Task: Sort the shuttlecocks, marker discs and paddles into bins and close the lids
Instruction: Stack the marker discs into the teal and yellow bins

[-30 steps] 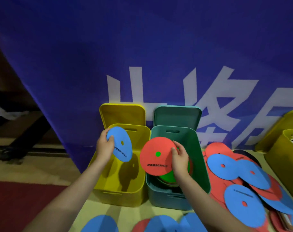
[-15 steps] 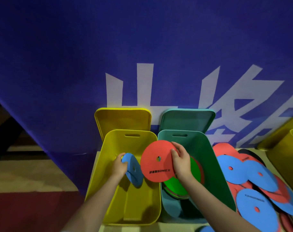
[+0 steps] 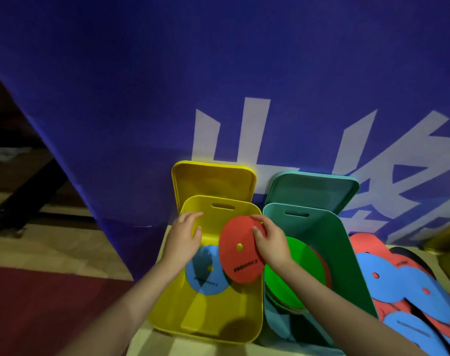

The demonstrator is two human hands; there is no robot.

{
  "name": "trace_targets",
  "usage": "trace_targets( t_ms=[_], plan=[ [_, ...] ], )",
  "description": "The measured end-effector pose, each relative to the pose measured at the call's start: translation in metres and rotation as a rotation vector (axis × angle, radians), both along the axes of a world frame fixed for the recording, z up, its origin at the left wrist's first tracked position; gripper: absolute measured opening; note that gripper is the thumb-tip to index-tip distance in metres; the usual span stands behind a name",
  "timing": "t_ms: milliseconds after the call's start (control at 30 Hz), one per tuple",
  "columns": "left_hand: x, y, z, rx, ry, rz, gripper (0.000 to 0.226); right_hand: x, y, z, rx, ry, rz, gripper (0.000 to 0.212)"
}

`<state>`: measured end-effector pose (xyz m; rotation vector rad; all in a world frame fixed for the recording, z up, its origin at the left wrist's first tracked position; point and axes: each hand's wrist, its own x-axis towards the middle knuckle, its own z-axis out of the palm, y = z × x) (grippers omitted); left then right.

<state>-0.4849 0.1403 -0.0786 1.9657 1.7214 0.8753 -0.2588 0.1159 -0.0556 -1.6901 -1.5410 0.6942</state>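
- Right hand [image 3: 272, 242] over the gap between yellow bin [image 3: 206, 325] and teal bin [image 3: 347, 242], fingers [image 3: 257, 231] pinching red disc [image 3: 240, 249] by its edge.
- Left hand [image 3: 184, 235] above yellow bin, fingers spread, holding nothing.
- Blue disc [image 3: 207, 274] flat on yellow bin floor.
- Green disc [image 3: 293, 268] atop a stack in teal bin.
- Loose pile of discs [image 3: 408, 281] on the right, probably on the counter.

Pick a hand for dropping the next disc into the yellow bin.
Right. The right hand already grips the red disc over the yellow bin, above the blue disc lying inside. The left hand is empty, fingers relaxed.
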Motion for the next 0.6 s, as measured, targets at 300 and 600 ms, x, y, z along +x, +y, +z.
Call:
trace_targets(
  t_ms=[300, 600],
  plan=[
    [-0.034, -0.007, -0.014, -0.023, -0.048, 0.118, 0.048, -0.075, 0.037, -0.046, -0.276, -0.075, 0.093, 0.035],
    [-0.037, -0.003, -0.029, -0.019, -0.204, 0.208, 0.037, -0.090, 0.043, -0.119, -0.361, -0.083, -0.060, 0.039]
  ],
)
